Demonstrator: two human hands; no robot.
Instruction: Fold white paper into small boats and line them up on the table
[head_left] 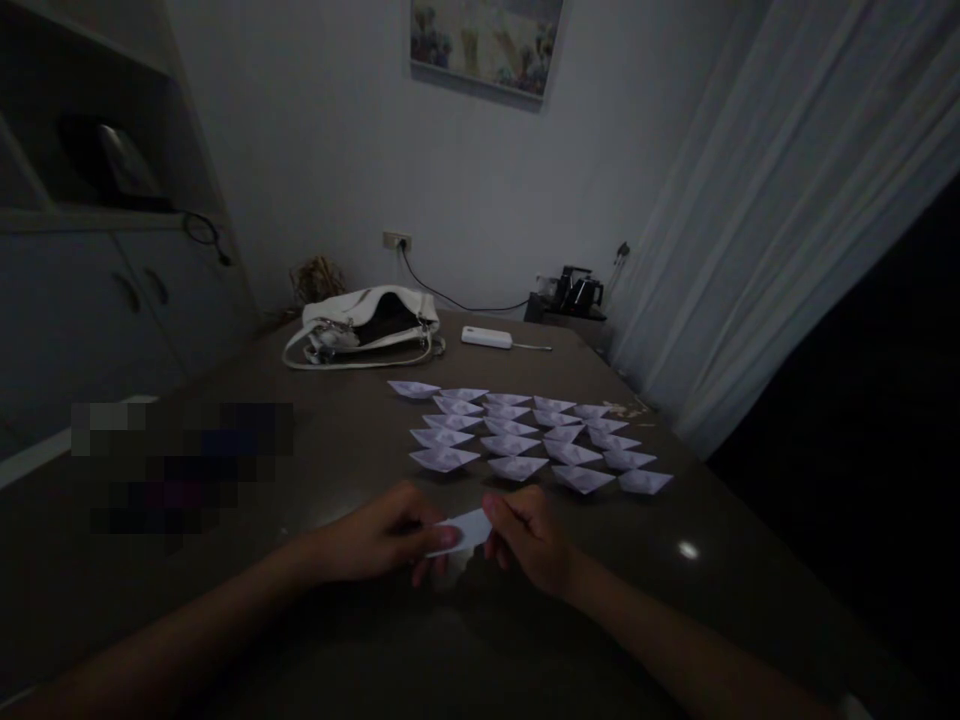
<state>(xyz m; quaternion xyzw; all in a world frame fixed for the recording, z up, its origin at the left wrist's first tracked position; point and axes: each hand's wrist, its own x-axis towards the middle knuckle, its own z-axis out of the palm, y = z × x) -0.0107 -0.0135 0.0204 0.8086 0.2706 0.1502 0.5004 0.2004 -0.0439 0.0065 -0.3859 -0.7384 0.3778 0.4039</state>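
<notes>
A small folded piece of white paper (470,529) is held between my two hands, close to the near part of the table. My left hand (397,535) pinches its left end, with the thumb lying on top. At the right end, my right hand (531,535) grips the paper between thumb and curled fingers. Just beyond my hands stand several folded paper boats (517,467), set out in rows on the dark table (337,440). The paper's underside and some of my fingertips are hidden.
Toward the back of the table lie a white handbag (367,325) and a white power bank (487,337) with a short cable. A black kettle (585,293) sits on a stand beyond the far right. Pale curtains (750,200) hang along the right. One patch at left is blurred out.
</notes>
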